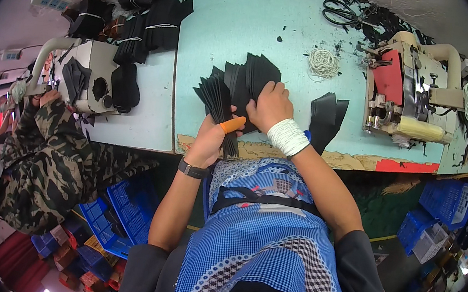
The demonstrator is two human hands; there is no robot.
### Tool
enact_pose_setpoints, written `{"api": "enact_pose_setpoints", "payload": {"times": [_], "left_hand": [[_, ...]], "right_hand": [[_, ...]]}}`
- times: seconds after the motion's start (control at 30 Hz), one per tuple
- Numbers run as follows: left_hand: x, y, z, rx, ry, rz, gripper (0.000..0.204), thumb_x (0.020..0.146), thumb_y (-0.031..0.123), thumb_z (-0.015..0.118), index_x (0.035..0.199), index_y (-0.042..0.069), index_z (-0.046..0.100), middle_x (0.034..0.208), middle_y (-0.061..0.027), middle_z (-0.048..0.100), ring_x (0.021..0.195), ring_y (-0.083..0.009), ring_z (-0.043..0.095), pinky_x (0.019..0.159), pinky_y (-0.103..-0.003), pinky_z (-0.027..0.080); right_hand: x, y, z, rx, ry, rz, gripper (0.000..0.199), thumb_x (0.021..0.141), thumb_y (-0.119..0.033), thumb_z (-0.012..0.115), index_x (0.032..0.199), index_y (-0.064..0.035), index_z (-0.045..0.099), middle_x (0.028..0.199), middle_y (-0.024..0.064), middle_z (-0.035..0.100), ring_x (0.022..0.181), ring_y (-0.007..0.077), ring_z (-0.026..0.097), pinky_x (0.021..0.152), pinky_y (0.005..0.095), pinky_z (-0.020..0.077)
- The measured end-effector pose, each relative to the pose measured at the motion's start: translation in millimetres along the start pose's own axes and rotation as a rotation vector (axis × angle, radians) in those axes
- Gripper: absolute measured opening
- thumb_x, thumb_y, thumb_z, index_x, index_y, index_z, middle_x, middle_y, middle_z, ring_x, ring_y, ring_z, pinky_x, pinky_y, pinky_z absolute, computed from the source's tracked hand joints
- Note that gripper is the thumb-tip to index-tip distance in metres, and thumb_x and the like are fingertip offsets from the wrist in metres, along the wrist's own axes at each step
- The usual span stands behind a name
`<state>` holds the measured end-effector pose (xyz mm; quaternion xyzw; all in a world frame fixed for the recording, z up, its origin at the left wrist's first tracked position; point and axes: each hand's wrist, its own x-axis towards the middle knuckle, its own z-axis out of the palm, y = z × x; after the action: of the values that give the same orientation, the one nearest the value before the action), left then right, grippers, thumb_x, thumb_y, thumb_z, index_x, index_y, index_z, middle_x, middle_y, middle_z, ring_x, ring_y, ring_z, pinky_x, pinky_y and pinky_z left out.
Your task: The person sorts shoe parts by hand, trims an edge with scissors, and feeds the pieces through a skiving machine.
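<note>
My left hand (pixel 211 137), with an orange rubber cot on the thumb and a dark band on the wrist, grips a fanned stack of black pieces (pixel 219 100) at its lower end. My right hand (pixel 271 105), its wrist wound with white elastic bands, rests flat on the spread black pieces (pixel 254 75) on the pale blue table (pixel 231 23). A smaller pile of black pieces (pixel 326 117) lies just right of that hand.
A beige sewing machine (pixel 407 88) stands at the right, with a coil of white bands (pixel 323 62) and scissors (pixel 341 10) beyond. At left, a person in camouflage (pixel 39 163) works at another machine (pixel 88 75). Bundled black stacks (pixel 144 24) lie behind. Blue crates (pixel 120 214) sit below.
</note>
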<state>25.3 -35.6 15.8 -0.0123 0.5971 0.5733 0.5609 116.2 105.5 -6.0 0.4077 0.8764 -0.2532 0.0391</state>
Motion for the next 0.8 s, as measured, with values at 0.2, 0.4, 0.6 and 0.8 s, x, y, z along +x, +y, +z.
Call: {"api": "enact_pose_setpoints", "payload": {"times": [0.2, 0.4, 0.6, 0.8], "left_hand": [[0.4, -2.3, 35.4, -0.182, 0.032, 0.167, 0.032, 0.094, 0.016, 0.062, 0.119, -0.001, 0.053, 0.111, -0.0132, 0.063, 0.096, -0.0220, 0.065, 0.082, -0.034, 0.055], [-27.8, -12.6, 54.7, -0.139, 0.035, 0.117, 0.025, 0.093, 0.012, 0.061, 0.115, 0.001, 0.058, 0.105, -0.0052, 0.064, 0.092, -0.0117, 0.062, 0.081, -0.028, 0.051], [-47.2, -56.6, 34.5, -0.418, -0.083, 0.036, 0.036, 0.094, 0.026, 0.061, 0.118, -0.001, 0.057, 0.109, -0.0103, 0.064, 0.095, -0.0179, 0.065, 0.083, -0.032, 0.056], [-30.4, -67.0, 4.4, -0.453, -0.210, -0.062, 0.051, 0.097, 0.036, 0.055, 0.129, -0.004, 0.052, 0.119, -0.0151, 0.063, 0.106, -0.0232, 0.065, 0.093, -0.036, 0.054]], "right_hand": [[-16.3, 12.2, -27.6, 0.015, -0.042, -0.145, 0.042, 0.074, -0.005, 0.063, 0.111, 0.0121, 0.052, 0.099, 0.0221, 0.056, 0.093, 0.0363, 0.060, 0.074, 0.0415, 0.0550], [-67.1, 24.3, -67.0, 0.566, -0.098, -0.428, 0.030, 0.080, -0.010, 0.067, 0.106, 0.0055, 0.062, 0.083, 0.0140, 0.063, 0.075, 0.0282, 0.064, 0.070, 0.0388, 0.0515], [-80.8, 50.6, -45.7, 1.112, -0.752, -0.003, 0.031, 0.086, -0.021, 0.072, 0.094, 0.0094, 0.069, 0.073, 0.0052, 0.067, 0.068, 0.0051, 0.057, 0.063, 0.0217, 0.0478], [-80.5, 34.5, -53.8, 0.961, -0.578, -0.018, 0.031, 0.092, -0.025, 0.064, 0.084, 0.0054, 0.068, 0.066, 0.0026, 0.062, 0.059, 0.0048, 0.049, 0.054, 0.0271, 0.0417]]}}
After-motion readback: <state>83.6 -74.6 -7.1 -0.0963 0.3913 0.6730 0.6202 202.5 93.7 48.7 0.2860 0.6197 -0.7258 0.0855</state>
